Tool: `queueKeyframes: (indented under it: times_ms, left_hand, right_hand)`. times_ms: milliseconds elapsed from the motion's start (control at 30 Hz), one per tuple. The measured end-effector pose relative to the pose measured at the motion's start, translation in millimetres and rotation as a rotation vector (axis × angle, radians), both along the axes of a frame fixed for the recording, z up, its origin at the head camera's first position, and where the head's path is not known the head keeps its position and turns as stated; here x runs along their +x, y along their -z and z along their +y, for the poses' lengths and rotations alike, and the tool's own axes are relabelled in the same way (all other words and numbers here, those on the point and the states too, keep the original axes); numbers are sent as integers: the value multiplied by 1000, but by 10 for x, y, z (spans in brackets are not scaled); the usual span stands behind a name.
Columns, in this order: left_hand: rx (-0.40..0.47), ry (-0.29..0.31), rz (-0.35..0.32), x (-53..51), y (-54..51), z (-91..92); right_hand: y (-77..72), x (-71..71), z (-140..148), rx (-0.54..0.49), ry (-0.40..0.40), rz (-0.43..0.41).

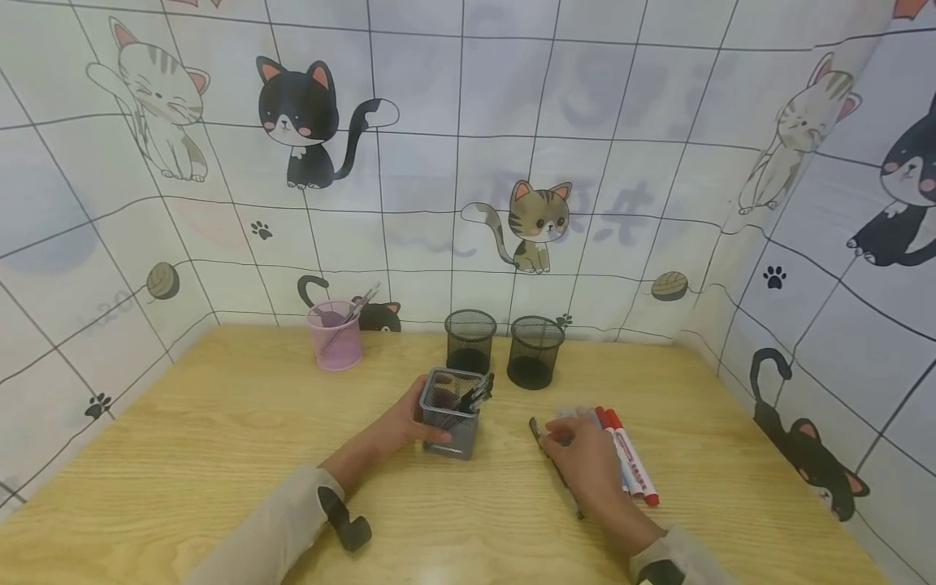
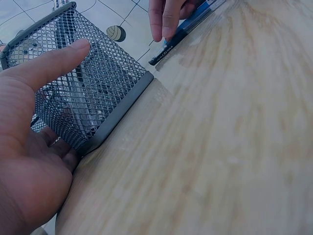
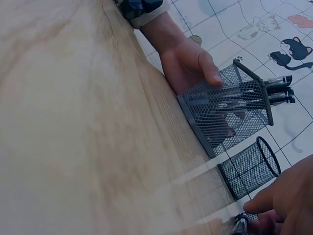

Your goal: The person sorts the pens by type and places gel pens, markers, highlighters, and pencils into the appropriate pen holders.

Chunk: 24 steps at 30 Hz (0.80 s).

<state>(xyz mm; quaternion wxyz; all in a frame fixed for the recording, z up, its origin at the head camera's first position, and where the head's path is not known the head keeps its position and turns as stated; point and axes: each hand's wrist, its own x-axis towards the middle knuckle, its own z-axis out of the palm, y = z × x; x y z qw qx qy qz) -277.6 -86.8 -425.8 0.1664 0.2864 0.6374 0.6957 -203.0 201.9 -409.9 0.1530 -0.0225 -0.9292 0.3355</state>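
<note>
My left hand [image 1: 402,422] holds a square grey mesh pen holder [image 1: 457,443], the thumb across its near side and the other fingers behind it. Several black-capped pens [image 3: 281,90] lean inside the holder, which stands on the table. Farther right, my right hand [image 1: 588,467] has its thumb and fingertips on a dark pen [image 1: 569,496], pinching it near its far end. That pen lies at a slant along the tabletop, partly covered by the hand. Beside the same hand are red-capped white markers [image 1: 634,463], with blue-toned ones partly hidden under it.
Two round black mesh cups [image 1: 470,341] stand behind the square holder. A pink cup [image 1: 338,341] with a few pens is at the back left. The wooden table [image 1: 241,422] meets walls covered with cat-printed sheets [image 1: 417,244].
</note>
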Motion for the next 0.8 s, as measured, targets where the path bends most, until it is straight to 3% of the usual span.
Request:
queueKeyframes:
  times_ms: [300,567,800]
  left_hand:
    - [-4,10,10,27,-15,0]
    - [-15,-2,-14,30,-29,-2]
    - [-11,-5,-13,29,-37,0]
  right_hand:
    - [-65,108,-112,19,-75,-10]
    - [-24,113,-187,-27,-174,6]
    - [-9,121,-212,-54,-203,1]
